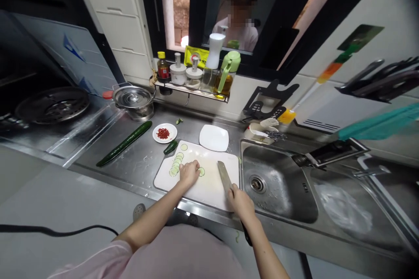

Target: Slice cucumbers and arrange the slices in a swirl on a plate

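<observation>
- Right hand (241, 202) closed around the handle of a knife (225, 177); blade over the right part of the cutting board (209, 192).
- Left hand (190, 173) on the board, fingers partly curled; fingertips right beside a cucumber slice (202, 172). Can't tell if it grips anything.
- Overlapping row of slices (176, 165) on board, just left of left hand; a single slice lies beyond the row.
- Short cucumber piece (170, 147) at board's far left corner, close to the plate of red bits (165, 133).
- White plate (214, 138) right against the board's far edge, limits room there.
- Long cucumber (126, 143) on the steel counter, well left.
- Sink (278, 192) borders board on the right.
- Lidded pot (134, 102) behind the long cucumber; rack (193, 89) of bottles and jars along the wall under the window.
</observation>
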`<action>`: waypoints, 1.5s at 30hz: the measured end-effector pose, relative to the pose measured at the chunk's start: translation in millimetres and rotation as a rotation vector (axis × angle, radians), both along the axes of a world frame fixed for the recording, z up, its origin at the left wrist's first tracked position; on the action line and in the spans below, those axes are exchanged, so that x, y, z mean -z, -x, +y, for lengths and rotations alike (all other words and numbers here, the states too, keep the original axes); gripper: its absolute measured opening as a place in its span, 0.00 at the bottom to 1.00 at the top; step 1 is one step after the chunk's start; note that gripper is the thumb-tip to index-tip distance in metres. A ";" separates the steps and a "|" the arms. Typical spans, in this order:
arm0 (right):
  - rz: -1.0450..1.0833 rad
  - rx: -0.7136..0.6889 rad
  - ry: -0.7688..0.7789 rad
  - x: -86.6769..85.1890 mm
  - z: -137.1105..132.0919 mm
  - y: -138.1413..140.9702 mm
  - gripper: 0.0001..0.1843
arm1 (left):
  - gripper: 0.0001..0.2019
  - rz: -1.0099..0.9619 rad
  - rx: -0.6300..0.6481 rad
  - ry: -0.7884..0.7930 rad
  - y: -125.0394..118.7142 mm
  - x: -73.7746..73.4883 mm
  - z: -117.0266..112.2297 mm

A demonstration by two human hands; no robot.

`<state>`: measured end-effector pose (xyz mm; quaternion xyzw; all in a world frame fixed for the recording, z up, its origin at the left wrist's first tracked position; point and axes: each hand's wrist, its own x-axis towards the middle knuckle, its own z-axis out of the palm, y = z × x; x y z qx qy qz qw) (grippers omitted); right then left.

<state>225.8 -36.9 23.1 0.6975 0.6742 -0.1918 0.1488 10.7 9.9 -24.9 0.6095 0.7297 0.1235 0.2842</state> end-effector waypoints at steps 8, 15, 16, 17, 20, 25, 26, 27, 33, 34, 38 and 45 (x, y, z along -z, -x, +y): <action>-0.053 -0.003 -0.006 -1.6 14.3 4.9 0.19 | 0.06 -0.141 -0.069 -0.018 5.9 -2.8 -21.2; -0.056 0.001 -0.033 10.7 22.6 7.7 0.19 | 0.06 -0.186 -0.203 -0.029 42.0 2.0 -50.4; -0.053 0.001 -0.034 11.6 23.1 8.3 0.19 | 0.07 -0.178 -0.234 -0.023 49.5 2.8 -52.8; -0.050 0.000 -0.037 12.2 23.5 9.0 0.18 | 0.07 -0.167 -0.262 -0.015 57.0 3.6 -54.6; -0.049 -0.006 -0.034 12.0 24.4 11.4 0.18 | 0.08 -0.126 -0.320 0.010 77.0 5.8 -56.3; -0.063 -0.007 -0.018 11.6 25.3 14.1 0.17 | 0.09 -0.078 -0.350 0.024 95.1 9.0 -54.6; -0.062 -0.009 -0.018 11.8 25.3 14.2 0.17 | 0.09 -0.071 -0.355 0.023 96.5 9.4 -54.3; -0.061 -0.010 -0.019 11.9 25.3 14.3 0.17 | 0.09 -0.065 -0.358 0.023 97.5 9.8 -54.1; -0.063 -0.009 -0.015 11.2 24.9 15.0 0.18 | 0.09 -0.030 -0.357 0.048 101.3 10.7 -53.2; -0.064 -0.008 -0.009 11.3 25.0 15.0 0.18 | 0.09 -0.023 -0.356 0.054 101.9 10.5 -53.2; -0.057 -0.012 -0.007 13.6 25.4 14.1 0.18 | 0.10 0.002 -0.345 0.065 103.3 9.0 -53.1; -0.059 -0.020 -0.006 14.0 25.1 13.9 0.18 | 0.10 0.054 -0.325 0.059 101.6 9.1 -52.5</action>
